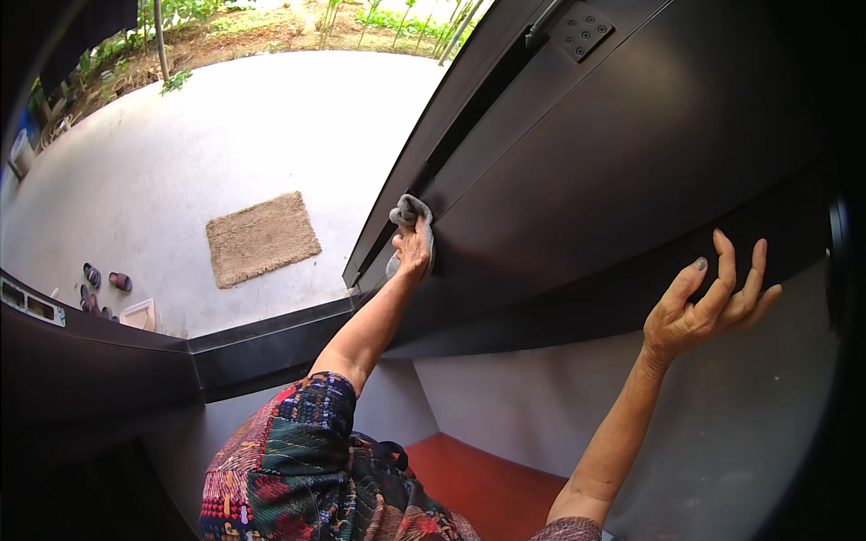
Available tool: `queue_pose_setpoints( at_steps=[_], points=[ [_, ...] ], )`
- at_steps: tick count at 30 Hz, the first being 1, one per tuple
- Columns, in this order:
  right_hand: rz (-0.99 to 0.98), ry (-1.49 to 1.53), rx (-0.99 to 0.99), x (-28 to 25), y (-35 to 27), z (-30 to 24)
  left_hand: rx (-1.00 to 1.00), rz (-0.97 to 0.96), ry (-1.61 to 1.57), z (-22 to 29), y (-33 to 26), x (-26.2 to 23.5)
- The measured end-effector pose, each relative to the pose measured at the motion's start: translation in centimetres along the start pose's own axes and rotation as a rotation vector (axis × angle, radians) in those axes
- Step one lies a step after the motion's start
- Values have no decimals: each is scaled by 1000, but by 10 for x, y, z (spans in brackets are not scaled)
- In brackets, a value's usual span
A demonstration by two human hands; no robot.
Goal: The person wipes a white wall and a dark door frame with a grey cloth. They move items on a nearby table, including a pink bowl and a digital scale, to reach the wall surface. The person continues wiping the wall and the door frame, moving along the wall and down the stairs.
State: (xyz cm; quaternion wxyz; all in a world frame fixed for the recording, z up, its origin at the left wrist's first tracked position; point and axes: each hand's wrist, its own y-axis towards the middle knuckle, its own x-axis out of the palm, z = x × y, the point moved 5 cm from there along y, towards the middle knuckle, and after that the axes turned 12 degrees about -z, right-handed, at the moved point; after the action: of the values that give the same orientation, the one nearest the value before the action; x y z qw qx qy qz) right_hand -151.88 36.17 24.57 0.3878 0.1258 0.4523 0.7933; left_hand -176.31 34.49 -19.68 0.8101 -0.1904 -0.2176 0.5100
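Observation:
A crumpled grey cloth [410,209] is in my left hand [412,248], which presses it against the dark brown door [577,153] close to its hinge-side or frame edge; I cannot tell which. Part of the cloth hangs down beside the wrist. My left arm reaches up and forward across the threshold. Over on the right, my right hand [708,302] is raised in the air with its fingers spread and slightly curled. It holds nothing and appears apart from the door's lower dark band.
Outside the dark threshold [271,334] a tan mat [262,239] lies on pale concrete [361,117]. Several dark sandals [119,281] and a whitish dustpan-like object [138,316] sit near the doorway's left. A metal plate with screws [583,32] is fixed high on the door. Reddish flooring [478,482] shows below.

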Motion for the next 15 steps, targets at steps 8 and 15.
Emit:
queue_pose_setpoints(
  at_steps=[8,15],
  points=[
    [12,57,58,30,5,-11,477,215,-158,-63,-26,21],
    [-15,36,52,75,35,-22,714,-79,-44,78,-141,70]
  ],
)
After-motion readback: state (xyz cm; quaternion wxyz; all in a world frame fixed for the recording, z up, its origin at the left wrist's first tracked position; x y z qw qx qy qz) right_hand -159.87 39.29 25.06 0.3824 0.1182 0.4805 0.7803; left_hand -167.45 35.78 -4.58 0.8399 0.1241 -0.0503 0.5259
